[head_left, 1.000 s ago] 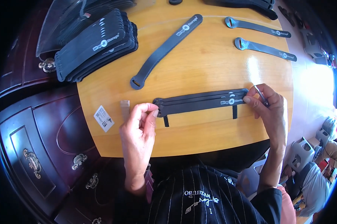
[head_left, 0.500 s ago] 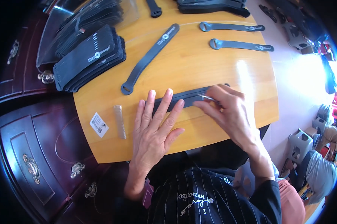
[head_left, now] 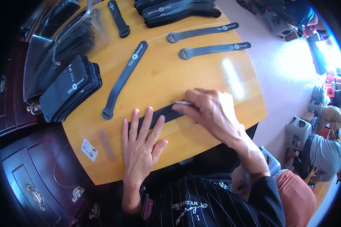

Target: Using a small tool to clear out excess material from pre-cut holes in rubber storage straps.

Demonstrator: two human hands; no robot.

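Note:
A dark strap or a stack of straps (head_left: 166, 115) lies lengthwise near the table's front edge. My left hand (head_left: 140, 145) rests flat on its left part, fingers spread and nothing held. At its right part my right hand (head_left: 212, 115) is closed, thumb and fingers pinching a thin, whitish, shiny thing (head_left: 183, 102) that I cannot identify. That hand covers the strap's right end. A single slotted strap (head_left: 125, 77) lies slanted beyond my left hand. Two more straps, an upper one (head_left: 204, 32) and a lower one (head_left: 216, 50), lie farther off.
Stacked dark straps lie at the back (head_left: 182, 13), with one loose strap (head_left: 118, 19) beside them. At left are a pile of dark perforated pieces (head_left: 70, 90) and a clear bin (head_left: 27, 85). A white label (head_left: 89, 150) and clear strip (head_left: 106, 145) sit near my left hand. Stools (head_left: 299, 132) and people are at right.
The whole view has shifted, so the table's things appear farther left and mostly lower. My right fingers have curled over the shiny thing. My left hand stays flat on the strap.

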